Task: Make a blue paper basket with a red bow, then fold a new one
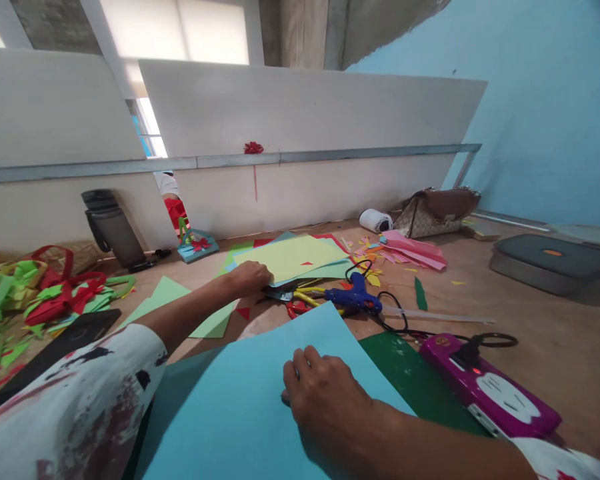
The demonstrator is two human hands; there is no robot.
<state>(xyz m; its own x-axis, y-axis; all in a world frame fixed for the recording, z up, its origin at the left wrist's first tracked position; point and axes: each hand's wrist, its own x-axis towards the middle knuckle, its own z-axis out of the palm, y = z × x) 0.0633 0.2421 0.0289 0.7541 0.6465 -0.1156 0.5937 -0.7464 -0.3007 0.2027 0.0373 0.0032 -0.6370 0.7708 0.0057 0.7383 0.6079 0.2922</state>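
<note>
A large light-blue sheet of paper (230,400) spreads out in front of me, over part of a dark green cutting mat (420,380). My right hand (325,393) rests over this sheet with curled fingers; their undersides are hidden. Farther out, my left hand (253,279) is closed at the near left edge of a stack topped by a yellow sheet (300,257). Just right of its fingers lie the blades of yellow-handled scissors (307,293), with red handles (297,309) beside them. Whatever the left fingers grip is hidden. A blue glue gun (355,293) lies right of the scissors.
A purple power strip (490,387) with a plugged-in cord sits at right. Behind it are a dark lidded box (553,263), a handbag (437,212) and pink paper (415,250). At left stand a dark bottle (113,227) and a heap of green and red paper pieces (55,293).
</note>
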